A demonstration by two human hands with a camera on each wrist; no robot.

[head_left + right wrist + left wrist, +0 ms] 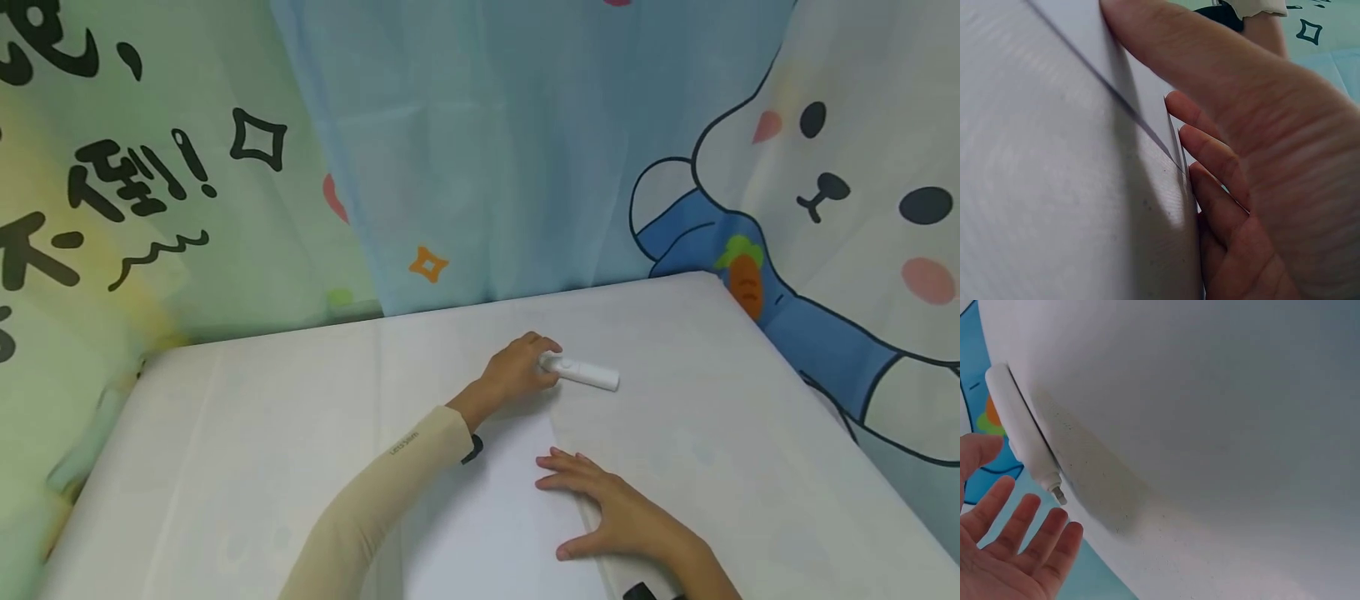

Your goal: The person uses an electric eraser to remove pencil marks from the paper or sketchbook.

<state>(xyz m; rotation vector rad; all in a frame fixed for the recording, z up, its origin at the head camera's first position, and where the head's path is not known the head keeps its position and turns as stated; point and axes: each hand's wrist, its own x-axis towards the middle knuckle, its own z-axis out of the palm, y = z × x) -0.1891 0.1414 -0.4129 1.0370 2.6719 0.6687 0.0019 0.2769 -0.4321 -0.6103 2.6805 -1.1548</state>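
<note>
A white tube-shaped tool (588, 372) with a narrow metal tip lies on the white table; the left wrist view shows the whole tool (1021, 425). My left hand (517, 367) is at its tip end, thumb and fingers spread apart on either side of it in the head view. In the left wrist view the fingers (1041, 540) are extended, not curled round the tool. Nearer the front, my right hand (622, 508) spreads its fingers and thumb over the right edge of a white sheet of paper (495, 517). It holds nothing.
The white-covered table (262, 433) ends at the back against a printed curtain (510, 150). More curtain, with a bear drawing (862, 125), hangs along the right side. My left sleeve (375, 492) crosses over the paper's left part.
</note>
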